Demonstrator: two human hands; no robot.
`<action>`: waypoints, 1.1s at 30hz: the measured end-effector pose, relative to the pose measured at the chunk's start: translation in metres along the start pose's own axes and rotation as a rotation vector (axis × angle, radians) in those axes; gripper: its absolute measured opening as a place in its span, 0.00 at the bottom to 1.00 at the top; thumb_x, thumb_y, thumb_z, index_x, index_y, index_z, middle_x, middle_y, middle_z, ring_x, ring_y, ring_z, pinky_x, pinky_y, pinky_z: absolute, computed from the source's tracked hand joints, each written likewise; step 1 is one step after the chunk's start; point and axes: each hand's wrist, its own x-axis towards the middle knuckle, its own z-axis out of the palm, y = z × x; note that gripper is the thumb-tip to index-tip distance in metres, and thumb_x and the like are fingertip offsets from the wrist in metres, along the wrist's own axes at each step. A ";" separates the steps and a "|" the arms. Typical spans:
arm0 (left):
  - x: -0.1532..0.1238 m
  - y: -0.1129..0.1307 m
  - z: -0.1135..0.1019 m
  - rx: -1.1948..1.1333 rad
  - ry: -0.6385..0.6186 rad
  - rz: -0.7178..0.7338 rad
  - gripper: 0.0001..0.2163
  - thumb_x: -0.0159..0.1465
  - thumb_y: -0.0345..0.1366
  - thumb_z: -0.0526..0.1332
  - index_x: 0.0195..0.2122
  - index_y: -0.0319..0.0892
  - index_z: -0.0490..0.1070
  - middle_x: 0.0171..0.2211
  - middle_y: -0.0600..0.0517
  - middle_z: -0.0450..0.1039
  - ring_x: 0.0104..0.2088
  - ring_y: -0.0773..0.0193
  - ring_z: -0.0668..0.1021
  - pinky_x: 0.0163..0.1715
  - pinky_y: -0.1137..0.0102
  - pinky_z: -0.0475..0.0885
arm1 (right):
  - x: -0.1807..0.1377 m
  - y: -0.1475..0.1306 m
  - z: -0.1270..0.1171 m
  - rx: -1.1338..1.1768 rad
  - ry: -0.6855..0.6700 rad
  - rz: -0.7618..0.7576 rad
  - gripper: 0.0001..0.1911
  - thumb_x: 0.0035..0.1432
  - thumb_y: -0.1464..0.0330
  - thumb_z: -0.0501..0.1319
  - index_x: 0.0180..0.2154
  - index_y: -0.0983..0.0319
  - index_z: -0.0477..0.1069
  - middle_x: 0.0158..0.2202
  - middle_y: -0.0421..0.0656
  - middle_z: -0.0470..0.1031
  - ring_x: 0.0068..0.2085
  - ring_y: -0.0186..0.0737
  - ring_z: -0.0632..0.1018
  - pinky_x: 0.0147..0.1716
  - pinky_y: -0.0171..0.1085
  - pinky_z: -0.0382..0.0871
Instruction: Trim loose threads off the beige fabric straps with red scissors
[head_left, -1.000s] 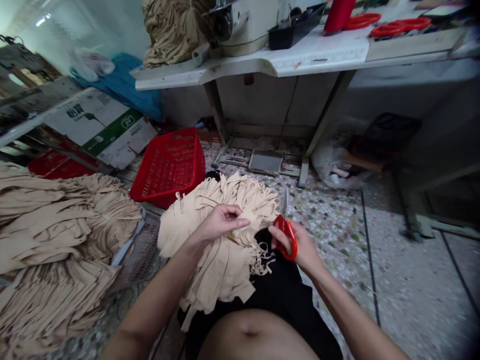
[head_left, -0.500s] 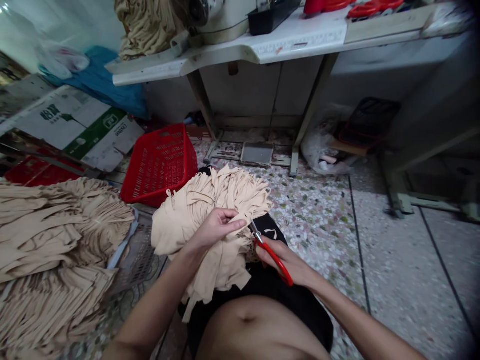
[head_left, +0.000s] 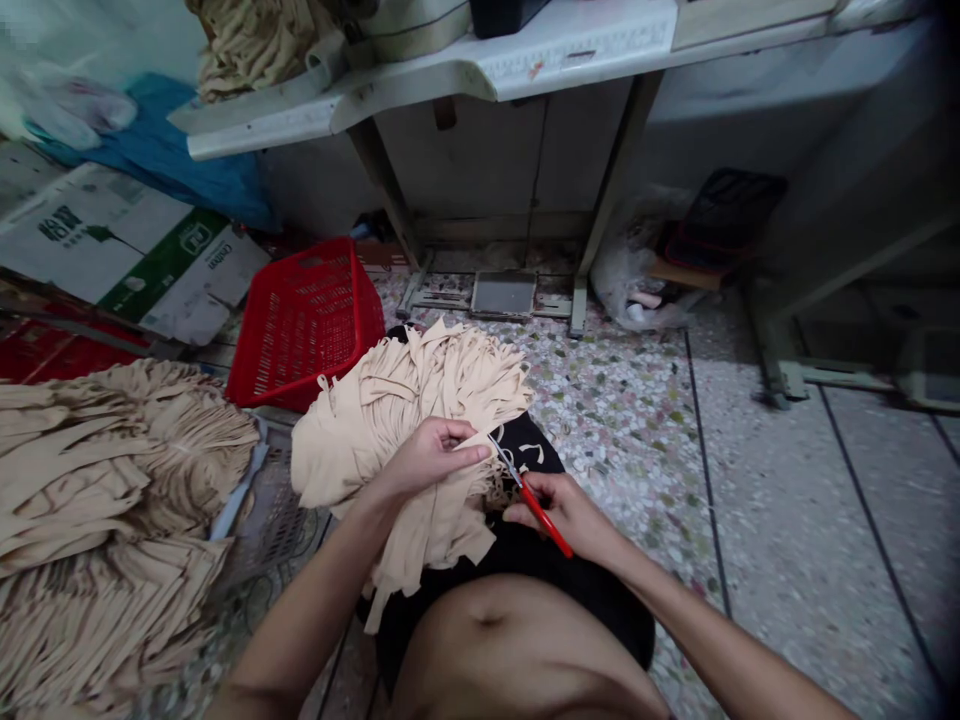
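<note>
A bundle of beige fabric pieces (head_left: 420, 385) lies across my lap on black clothing. My left hand (head_left: 435, 455) pinches the edge of one fabric piece between thumb and fingers. In my right hand (head_left: 559, 510) is a pair of red-handled scissors (head_left: 546, 522), its fingers wrapped round the handles. The metal blades point up and left and meet the fabric edge just right of my left fingertips. Small beige scraps (head_left: 531, 452) lie on the black cloth beside the blades.
At left, large stacks of beige fabric (head_left: 112, 480) rest on a grey crate (head_left: 274, 500). A red basket (head_left: 300, 320) stands ahead, near a white and green carton (head_left: 127, 250). Beyond is a white sewing table (head_left: 585, 60) with a foot pedal (head_left: 504, 293) below. A plastic bag (head_left: 634, 290) sits on the speckled floor.
The view has shifted slightly, so the table sits higher in the picture. The scissors look more closed and narrower, their blades still at the fabric edge. My left hand keeps its pinch.
</note>
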 end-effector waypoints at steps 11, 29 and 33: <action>0.004 0.003 0.013 0.074 -0.195 0.011 0.15 0.63 0.45 0.69 0.36 0.35 0.80 0.31 0.50 0.73 0.32 0.65 0.73 0.32 0.73 0.65 | -0.007 -0.007 -0.002 -0.025 -0.009 -0.049 0.24 0.64 0.48 0.62 0.28 0.61 0.66 0.23 0.35 0.60 0.26 0.34 0.60 0.25 0.31 0.55; -0.049 0.014 -0.055 0.182 -0.263 -0.198 0.18 0.64 0.48 0.67 0.47 0.38 0.78 0.27 0.49 0.78 0.25 0.65 0.77 0.25 0.74 0.70 | -0.003 0.016 0.007 0.284 0.254 0.162 0.28 0.48 0.49 0.76 0.24 0.59 0.64 0.16 0.33 0.64 0.18 0.31 0.62 0.18 0.32 0.53; -0.015 -0.001 -0.065 0.364 0.225 0.033 0.14 0.66 0.44 0.65 0.45 0.38 0.76 0.33 0.49 0.76 0.31 0.64 0.77 0.32 0.72 0.71 | 0.016 0.011 0.012 0.285 0.224 0.136 0.27 0.46 0.50 0.77 0.25 0.59 0.65 0.17 0.33 0.64 0.19 0.32 0.63 0.18 0.31 0.53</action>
